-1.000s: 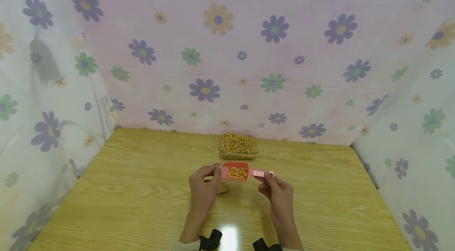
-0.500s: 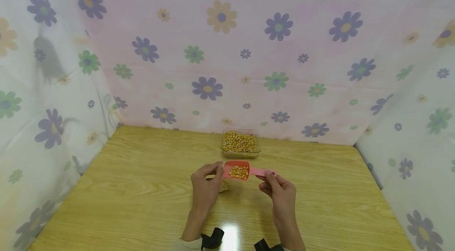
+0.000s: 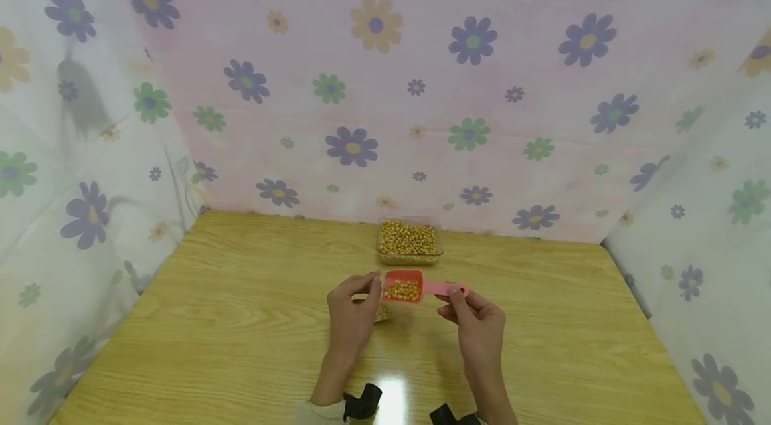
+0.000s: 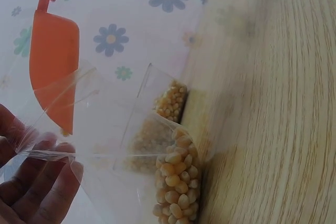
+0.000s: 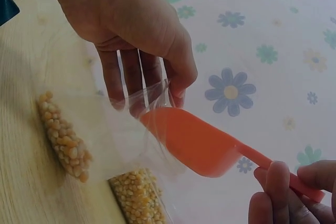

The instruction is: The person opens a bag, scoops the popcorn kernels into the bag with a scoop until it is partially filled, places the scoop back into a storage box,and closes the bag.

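Observation:
A clear plastic bag hangs from my left hand, which pinches its mouth between thumb and fingertips. Corn kernels lie in the bag's bottom, close above or on the table; contact is unclear. My right hand pinches the handle of a red-pink scoop between thumb and fingers. More kernels sit in the scoop's bowl, reaching its front lip. In both wrist views the lip is inside the bag's mouth, next to my left fingers, and the scoop slopes down toward the bag.
Beyond the hands, a rectangular glass container filled with corn kernels stands near the back of the wood-grain table. Flowered cloth encloses the back and both sides. Black wrist mounts are strapped to both wrists.
The scoop has tilted further toward the left hand, and its kernels have spread to the front lip. Both hands stay almost in place; the head view has shifted slightly.

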Motion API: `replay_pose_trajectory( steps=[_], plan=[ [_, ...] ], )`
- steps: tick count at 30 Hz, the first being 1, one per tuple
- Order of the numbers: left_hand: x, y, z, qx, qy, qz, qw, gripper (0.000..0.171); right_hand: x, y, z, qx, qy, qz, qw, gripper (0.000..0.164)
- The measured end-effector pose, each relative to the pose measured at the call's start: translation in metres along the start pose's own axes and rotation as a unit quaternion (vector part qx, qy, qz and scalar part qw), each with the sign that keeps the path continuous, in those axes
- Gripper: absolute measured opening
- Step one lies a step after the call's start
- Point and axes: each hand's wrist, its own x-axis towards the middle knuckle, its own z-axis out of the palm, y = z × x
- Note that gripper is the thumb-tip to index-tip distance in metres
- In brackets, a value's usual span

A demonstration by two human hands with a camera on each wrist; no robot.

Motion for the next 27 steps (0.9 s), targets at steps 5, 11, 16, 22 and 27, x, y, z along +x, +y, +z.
replay_pose_trajectory(
  steps=[5,11,16,22,27],
  plan=[
    [0.002,0.001,0.0,0.005,-0.005,-0.002,1.0,0.014,-0.001,-0.002,0.002,-0.009,0.002,-0.021,1.0,0.031],
    [0.002,0.003,0.003,0.022,-0.001,-0.013,0.9997,0.015,-0.003,-0.003,0.004,-0.011,0.002,-0.03,0.999,0.03],
    [0.001,0.016,0.004,0.034,-0.001,-0.023,0.9992,0.015,-0.004,-0.004,0.004,-0.012,0.002,-0.036,0.999,0.029],
    [0.001,0.009,0.003,0.027,-0.002,-0.016,0.9995,0.014,-0.005,-0.004,0.004,-0.022,0.002,-0.046,0.999,0.028],
    [0.001,0.001,0.002,0.014,-0.01,-0.004,0.9999,0.014,-0.006,-0.004,0.005,-0.023,0.005,-0.066,0.998,0.027]
  ],
)
